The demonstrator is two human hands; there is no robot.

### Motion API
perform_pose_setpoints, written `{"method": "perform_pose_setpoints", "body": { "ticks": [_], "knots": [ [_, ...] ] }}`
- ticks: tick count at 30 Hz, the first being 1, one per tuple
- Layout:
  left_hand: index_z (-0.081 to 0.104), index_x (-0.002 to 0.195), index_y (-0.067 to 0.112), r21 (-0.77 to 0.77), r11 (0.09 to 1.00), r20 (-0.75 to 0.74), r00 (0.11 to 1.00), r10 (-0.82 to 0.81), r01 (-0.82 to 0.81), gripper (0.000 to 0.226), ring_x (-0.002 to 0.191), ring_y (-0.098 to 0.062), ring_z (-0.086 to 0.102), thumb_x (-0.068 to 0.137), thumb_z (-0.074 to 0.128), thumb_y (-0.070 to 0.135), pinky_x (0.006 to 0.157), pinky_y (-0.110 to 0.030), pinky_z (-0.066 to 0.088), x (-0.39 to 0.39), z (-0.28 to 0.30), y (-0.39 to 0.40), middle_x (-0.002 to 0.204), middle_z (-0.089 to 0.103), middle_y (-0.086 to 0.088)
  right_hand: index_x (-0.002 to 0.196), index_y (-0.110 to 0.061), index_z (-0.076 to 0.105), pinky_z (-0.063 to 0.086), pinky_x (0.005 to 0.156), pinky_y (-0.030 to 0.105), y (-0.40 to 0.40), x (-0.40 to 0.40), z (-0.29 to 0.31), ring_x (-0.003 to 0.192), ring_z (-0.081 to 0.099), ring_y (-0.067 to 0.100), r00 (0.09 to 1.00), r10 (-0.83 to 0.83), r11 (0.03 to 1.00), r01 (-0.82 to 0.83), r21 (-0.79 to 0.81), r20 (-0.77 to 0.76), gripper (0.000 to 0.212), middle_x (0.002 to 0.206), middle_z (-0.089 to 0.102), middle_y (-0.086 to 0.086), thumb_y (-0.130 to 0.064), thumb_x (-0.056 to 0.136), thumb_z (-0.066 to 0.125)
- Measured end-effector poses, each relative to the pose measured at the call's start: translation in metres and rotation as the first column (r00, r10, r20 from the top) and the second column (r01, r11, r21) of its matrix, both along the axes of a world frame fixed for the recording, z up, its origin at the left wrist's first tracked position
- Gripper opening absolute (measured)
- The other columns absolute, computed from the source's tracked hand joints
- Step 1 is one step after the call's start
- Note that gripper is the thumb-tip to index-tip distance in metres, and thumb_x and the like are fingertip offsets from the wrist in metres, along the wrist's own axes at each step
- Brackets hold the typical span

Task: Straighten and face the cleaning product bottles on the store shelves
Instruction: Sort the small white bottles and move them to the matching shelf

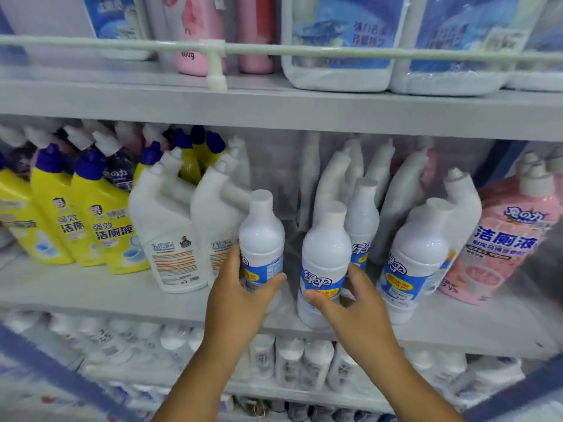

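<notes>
Two white blue-label bottles at the near edge of the middle shelf (pixel 91 296) are gripped, left hand (pixel 240 287) on the left bottle (pixel 262 239), right hand (pixel 356 303) on the right bottle (pixel 324 263); risk: twisting both together may topple a neighbouring bottle (pixel 417 263).

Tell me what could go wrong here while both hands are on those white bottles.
1. The left hand holds a white bottle whose label faces partly sideways; twisting it could nudge the angled-neck bottle just to its left.
2. The right hand holds the front bottle near the shelf edge; a loose grip might tip it off.
3. The bottle behind stands close and could topple.
</notes>
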State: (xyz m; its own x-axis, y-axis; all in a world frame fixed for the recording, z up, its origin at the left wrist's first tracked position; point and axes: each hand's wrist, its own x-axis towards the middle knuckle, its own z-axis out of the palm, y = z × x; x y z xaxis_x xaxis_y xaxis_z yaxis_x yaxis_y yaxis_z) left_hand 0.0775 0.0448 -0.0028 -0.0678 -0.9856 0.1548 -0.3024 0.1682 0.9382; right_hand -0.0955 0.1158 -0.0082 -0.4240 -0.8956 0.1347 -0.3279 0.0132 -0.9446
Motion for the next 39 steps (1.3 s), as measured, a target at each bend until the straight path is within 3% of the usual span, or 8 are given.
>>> {"method": "perform_pose_setpoints", "body": {
  "ticks": [3,8,13,16,20,25,34,39],
  "knots": [
    [0.058,0.126,0.042,-0.011,0.998,-0.067,0.996,0.058,-0.059,0.064,0.100,0.005,0.068,0.073,0.090,0.024,0.094,-0.033,0.058,-0.002,0.017,0.014,0.113,0.071,0.025,0.128,-0.040,0.061,0.057,0.096,0.043,0.016,-0.009,0.006,0.112,0.064,0.002,0.998,0.042,0.999,-0.042,-0.002,0.055,0.060,0.124,0.068,-0.018,-0.026,0.075,0.087],
    [0.057,0.128,0.041,-0.065,0.979,-0.115,0.976,0.187,-0.195,0.066,0.099,0.007,0.067,0.075,0.089,0.019,0.079,-0.013,0.055,0.025,0.051,0.069,0.109,0.070,0.030,0.124,-0.039,0.064,0.055,0.098,0.038,0.039,-0.020,0.028,0.110,0.065,0.000,0.974,0.216,0.976,-0.214,-0.029,0.064,0.056,0.121,0.070,-0.019,-0.024,0.075,0.087],
    [0.067,0.115,0.040,0.111,0.954,-0.094,0.952,0.290,-0.280,0.054,0.096,-0.009,0.073,0.071,0.091,0.020,0.079,-0.026,0.058,0.078,0.040,0.126,0.103,0.077,0.017,0.112,-0.038,0.069,0.056,0.095,0.040,0.050,0.009,0.036,0.102,0.069,0.003,0.902,0.421,0.907,-0.422,-0.008,0.092,0.049,0.109,0.074,-0.020,-0.020,0.071,0.089],
    [0.068,0.112,0.046,0.148,0.925,-0.037,0.932,0.360,-0.351,0.057,0.096,-0.014,0.073,0.060,0.091,0.036,0.082,-0.034,0.058,0.111,0.025,0.150,0.103,0.077,0.014,0.111,-0.034,0.070,0.056,0.092,0.036,0.055,0.048,0.031,0.099,0.070,0.003,0.857,0.501,0.864,-0.504,-0.007,0.120,0.047,0.107,0.075,-0.018,-0.019,0.071,0.089],
    [0.070,0.109,0.037,0.143,0.877,-0.062,0.881,0.470,-0.458,0.048,0.095,-0.016,0.074,0.071,0.092,0.016,0.082,-0.035,0.058,0.165,0.019,0.175,0.102,0.078,0.010,0.113,-0.035,0.070,0.056,0.086,0.032,0.056,0.106,0.028,0.098,0.070,0.003,0.810,0.579,0.814,-0.581,-0.007,0.094,0.049,0.107,0.075,-0.018,-0.025,0.069,0.090],
    [0.070,0.114,0.034,0.116,0.850,-0.106,0.844,0.526,-0.515,0.051,0.098,-0.017,0.074,0.073,0.090,0.012,0.088,-0.040,0.060,0.248,0.028,0.202,0.106,0.078,0.011,0.110,-0.035,0.071,0.055,0.081,0.028,0.056,0.194,0.035,0.095,0.072,0.003,0.769,0.634,0.772,-0.635,-0.017,0.076,0.046,0.104,0.076,-0.018,-0.028,0.069,0.090],
    [0.069,0.109,0.035,0.036,0.879,-0.156,0.866,0.475,-0.476,0.045,0.086,0.000,0.072,0.076,0.087,0.010,0.068,-0.011,0.054,0.432,0.069,0.215,0.097,0.077,0.020,0.103,-0.030,0.072,0.053,0.075,0.026,0.056,0.394,0.060,0.090,0.072,0.001,0.773,0.619,0.784,-0.618,-0.056,0.138,0.036,0.096,0.078,-0.018,-0.023,0.072,0.088],
    [0.067,0.109,0.043,-0.020,0.887,-0.154,0.878,0.453,-0.461,0.050,0.095,-0.005,0.073,0.073,0.090,0.015,0.082,-0.026,0.056,0.503,0.093,0.187,0.104,0.076,0.020,0.105,-0.030,0.073,0.056,0.080,0.032,0.047,0.460,0.080,0.092,0.073,0.006,0.782,0.607,0.794,-0.602,-0.081,0.138,0.039,0.098,0.078,-0.015,-0.024,0.070,0.089]
  ]
}}
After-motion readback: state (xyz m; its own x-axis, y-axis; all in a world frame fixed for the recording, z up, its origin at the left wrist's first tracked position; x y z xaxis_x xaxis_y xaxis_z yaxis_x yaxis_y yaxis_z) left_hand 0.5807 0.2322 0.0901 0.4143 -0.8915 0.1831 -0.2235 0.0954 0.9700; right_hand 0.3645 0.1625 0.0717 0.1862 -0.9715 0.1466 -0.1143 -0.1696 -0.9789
